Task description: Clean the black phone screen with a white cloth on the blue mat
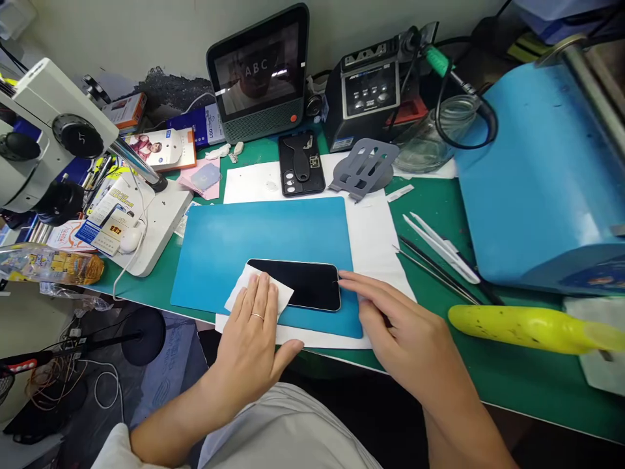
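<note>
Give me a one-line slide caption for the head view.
Left hand presses a white wipe on a dark phone lying on a blue mat, right hand touching its end.

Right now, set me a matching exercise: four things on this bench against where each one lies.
Things:
1. phone
2. white wipe
3. banana
4. grey stand

Places:
a. under the fingers of the left hand
b. on the green mat, to the right of the right hand
c. dark screen up, on the blue mat
d. behind the blue mat, on white paper

Pairs: 1-c, 2-a, 3-b, 4-d
</note>
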`<state>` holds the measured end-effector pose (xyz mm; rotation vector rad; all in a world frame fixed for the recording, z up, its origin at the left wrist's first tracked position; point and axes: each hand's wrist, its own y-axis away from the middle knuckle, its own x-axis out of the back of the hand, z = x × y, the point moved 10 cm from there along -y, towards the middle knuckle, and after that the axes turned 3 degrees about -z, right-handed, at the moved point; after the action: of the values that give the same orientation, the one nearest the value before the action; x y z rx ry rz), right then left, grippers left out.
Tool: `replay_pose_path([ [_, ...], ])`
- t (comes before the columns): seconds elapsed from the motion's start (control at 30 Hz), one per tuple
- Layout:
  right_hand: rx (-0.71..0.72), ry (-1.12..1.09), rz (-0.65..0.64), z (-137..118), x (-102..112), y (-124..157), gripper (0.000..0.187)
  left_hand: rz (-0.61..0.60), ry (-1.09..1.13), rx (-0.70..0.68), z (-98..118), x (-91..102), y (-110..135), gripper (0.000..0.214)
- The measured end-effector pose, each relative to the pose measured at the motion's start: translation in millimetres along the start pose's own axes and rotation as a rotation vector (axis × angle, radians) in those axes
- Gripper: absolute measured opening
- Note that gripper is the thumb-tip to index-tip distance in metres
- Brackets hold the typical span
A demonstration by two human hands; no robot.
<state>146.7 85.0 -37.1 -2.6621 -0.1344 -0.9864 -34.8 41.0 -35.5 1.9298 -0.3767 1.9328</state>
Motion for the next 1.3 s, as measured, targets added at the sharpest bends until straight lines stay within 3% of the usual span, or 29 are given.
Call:
replay_pose_path([
  [0.13, -0.028, 0.003, 0.021, -2.4, 0.2, -2.1, 0.036, -0.024, 0.066, -0.090, 4.1, 3.8, -30.2, 0.085],
  [0.23, -0.155, -0.029, 0.039, 9.0, 0.9, -1.8, 0.047, -0.079, 0.136, -0.239, 26.5, 1.6, -59.6, 0.090],
  [0.3, -0.247, -0.094, 0.068, 19.4, 2.8, 0.5, 0.059, -0.079, 0.138, -0.286, 39.2, 2.2, -66.0, 0.091],
  [0.43, -0.318, -0.228, 0.091, 29.3, 2.2, 2.6, 0.064, -0.072, 0.104, -0.297, 48.4, 0.9, -46.3, 0.086],
  [0.53, -0.302, -0.211, 0.096, 27.4, 1.6, 0.6, 0.061, -0.052, 0.069, -0.290, 48.2, -0.3, -34.2, 0.080],
  [0.77, -0.284, -0.162, 0.103, 27.8, 1.7, -0.4, 0.056, 0.031, 0.029, -0.248, 56.1, -2.1, -62.4, 0.084],
  [0.97, -0.244, -0.116, 0.117, 20.8, 7.6, -3.9, 0.045, 0.073, -0.006, -0.243, 58.2, -2.7, -42.9, 0.084],
  [1.17, -0.199, -0.076, 0.091, 14.1, 6.7, -7.7, 0.039, 0.058, 0.029, -0.218, 67.6, -7.4, -62.3, 0.084],
  [1.3, -0.171, -0.063, 0.059, 14.7, 5.7, -4.0, 0.037, 0.033, 0.050, -0.211, 65.5, -8.6, -47.8, 0.079],
])
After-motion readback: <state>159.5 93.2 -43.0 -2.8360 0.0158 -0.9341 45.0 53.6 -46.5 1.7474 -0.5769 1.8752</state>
